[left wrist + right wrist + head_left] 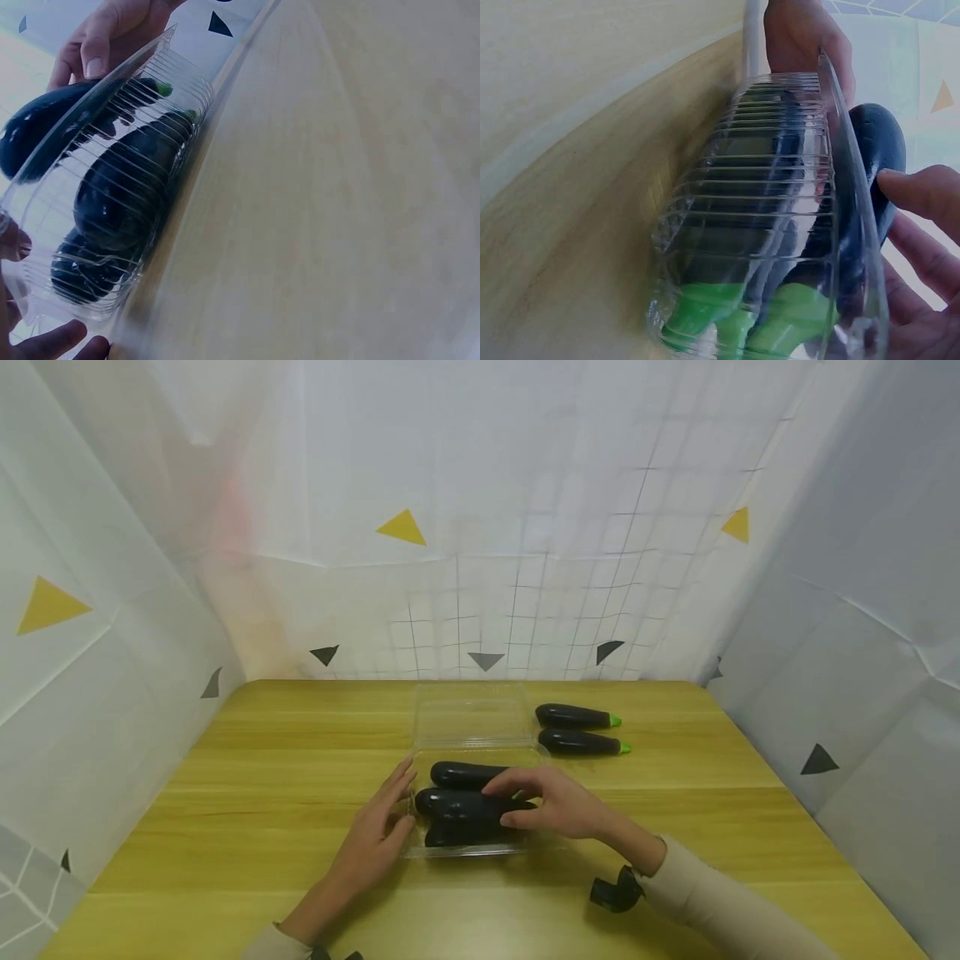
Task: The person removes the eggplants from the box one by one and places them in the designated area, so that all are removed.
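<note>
My right hand (558, 802) is part-way closed, thumb on the near side and fingers on the far side of a dark eggplant (453, 803), pinching it toward its stem end. My left hand (373, 839) lies open along the left side of the clear container (461, 852), fingers reaching forward and thumb spread toward the near corner, touching the plastic. The eggplant I hold is over the container, lying roughly crosswise; the left wrist view shows its blunt end above the rim. Beneath it lies more dark fruit, and green stems (787, 322) show through the ribbed wall; I cannot tell the exact count under my fingers. Another eggplant (463, 774) rests along the container's far side. Beyond that the clear lid (472, 717) is folded back flat on the wooden table (300, 777). Just right of the lid, two loose eggplants (577, 731) lie side by side, green ends pointing right. Wood stretches widely to both side edges, and behind the lid the back edge meets a white sheet (465, 610).
</note>
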Demonstrator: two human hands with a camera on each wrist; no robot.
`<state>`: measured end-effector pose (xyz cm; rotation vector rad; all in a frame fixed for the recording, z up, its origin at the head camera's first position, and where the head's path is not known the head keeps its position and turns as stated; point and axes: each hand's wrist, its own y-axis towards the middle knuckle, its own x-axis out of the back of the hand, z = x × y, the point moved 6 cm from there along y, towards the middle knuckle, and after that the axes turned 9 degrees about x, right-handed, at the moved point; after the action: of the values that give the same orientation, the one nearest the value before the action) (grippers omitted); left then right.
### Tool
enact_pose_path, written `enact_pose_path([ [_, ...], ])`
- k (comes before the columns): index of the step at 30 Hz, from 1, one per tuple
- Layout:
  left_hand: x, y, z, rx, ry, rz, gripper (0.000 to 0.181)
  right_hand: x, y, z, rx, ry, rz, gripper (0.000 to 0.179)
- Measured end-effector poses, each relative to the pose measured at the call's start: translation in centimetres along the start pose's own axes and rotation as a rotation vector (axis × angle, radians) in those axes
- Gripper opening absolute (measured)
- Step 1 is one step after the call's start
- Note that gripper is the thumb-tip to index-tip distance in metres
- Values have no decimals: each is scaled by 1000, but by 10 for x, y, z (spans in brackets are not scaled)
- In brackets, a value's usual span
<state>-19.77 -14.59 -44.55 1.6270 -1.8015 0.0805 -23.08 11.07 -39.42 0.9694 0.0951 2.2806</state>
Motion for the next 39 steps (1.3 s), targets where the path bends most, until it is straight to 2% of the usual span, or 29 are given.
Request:
enact_pose_path([
  [8,0,0,-1,-2,-14,3,68,8,-1,3,0,-20,-51,38],
  [17,0,1,-1,7,-13,3,68,16,1,9,42,-53,-77,34],
  [27,1,0,0,4,-6,-1,68,24,1,9,63,-4,-112,35],
  [39,1,1,-1,-14,-12,0,68,35,-3,11,93,-21,-146,34],
])
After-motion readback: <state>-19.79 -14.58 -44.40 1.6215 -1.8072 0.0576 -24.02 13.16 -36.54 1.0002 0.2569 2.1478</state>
